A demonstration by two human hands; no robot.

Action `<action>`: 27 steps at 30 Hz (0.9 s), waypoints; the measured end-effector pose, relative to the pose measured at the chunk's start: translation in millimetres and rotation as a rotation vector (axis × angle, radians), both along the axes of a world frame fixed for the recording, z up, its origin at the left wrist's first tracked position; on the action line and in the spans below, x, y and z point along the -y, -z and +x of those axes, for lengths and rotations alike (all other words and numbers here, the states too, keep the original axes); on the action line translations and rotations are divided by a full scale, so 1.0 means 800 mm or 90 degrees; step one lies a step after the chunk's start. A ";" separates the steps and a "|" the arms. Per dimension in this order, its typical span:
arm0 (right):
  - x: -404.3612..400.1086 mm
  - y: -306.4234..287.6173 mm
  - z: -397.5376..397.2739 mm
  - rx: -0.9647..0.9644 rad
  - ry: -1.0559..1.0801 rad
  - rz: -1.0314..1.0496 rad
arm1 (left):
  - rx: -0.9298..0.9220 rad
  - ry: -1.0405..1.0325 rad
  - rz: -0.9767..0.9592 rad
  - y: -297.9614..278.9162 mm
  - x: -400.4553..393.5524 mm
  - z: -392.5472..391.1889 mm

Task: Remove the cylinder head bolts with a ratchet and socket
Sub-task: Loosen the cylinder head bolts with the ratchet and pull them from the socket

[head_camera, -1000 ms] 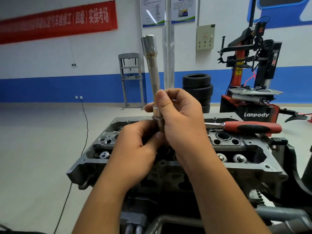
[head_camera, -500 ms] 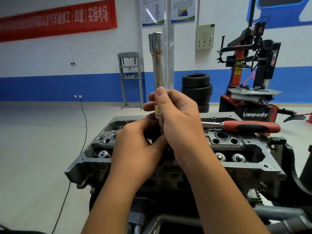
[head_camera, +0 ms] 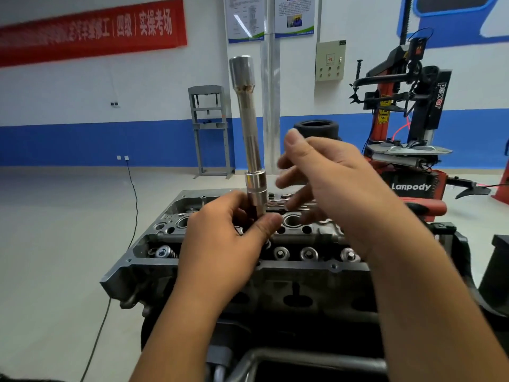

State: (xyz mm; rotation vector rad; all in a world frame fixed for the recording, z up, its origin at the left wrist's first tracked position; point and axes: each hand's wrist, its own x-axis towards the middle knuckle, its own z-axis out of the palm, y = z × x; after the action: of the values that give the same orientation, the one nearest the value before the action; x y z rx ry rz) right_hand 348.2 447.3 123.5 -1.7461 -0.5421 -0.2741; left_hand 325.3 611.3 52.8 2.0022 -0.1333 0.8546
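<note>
Right hand [head_camera: 330,186] has let go of the extension bar [head_camera: 249,128], fingers now loosely spread beside it. Left hand [head_camera: 228,238] pinches its socket [head_camera: 257,194] upright over the cylinder head [head_camera: 275,271]. Tire changer [head_camera: 410,150] reads "Lanpody", "power".

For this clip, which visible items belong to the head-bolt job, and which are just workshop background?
Job items:
- long chrome extension bar with socket, upright, base gripped by left hand
- grey metal cylinder head
- red-handled ratchet, lying on the head behind the right hand, which holds nothing

Background:
- black stacked tyres
- red and black tyre changer
- grey shop press frame
- red wall banner
</note>
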 end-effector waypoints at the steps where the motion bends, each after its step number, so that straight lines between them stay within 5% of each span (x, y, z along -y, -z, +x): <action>1: 0.011 -0.002 -0.001 -0.044 -0.017 -0.009 | 0.000 -0.010 -0.003 0.000 0.001 0.000; 6: 0.041 -0.002 0.001 -0.158 -0.026 -0.177 | 0.009 -0.026 0.011 0.001 0.005 -0.002; 16: 0.018 0.006 -0.018 -0.134 -0.168 -0.220 | 0.024 -0.010 0.046 0.003 0.005 -0.005; 27: 0.025 0.003 -0.011 -0.158 -0.101 -0.236 | -0.024 0.080 -0.029 0.000 -0.006 -0.004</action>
State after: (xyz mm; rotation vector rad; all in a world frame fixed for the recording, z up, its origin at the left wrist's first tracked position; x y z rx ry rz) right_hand 339.7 427.6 120.8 -2.0440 -0.5711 0.1651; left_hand 322.1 616.3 52.7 1.9442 -0.2129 0.7331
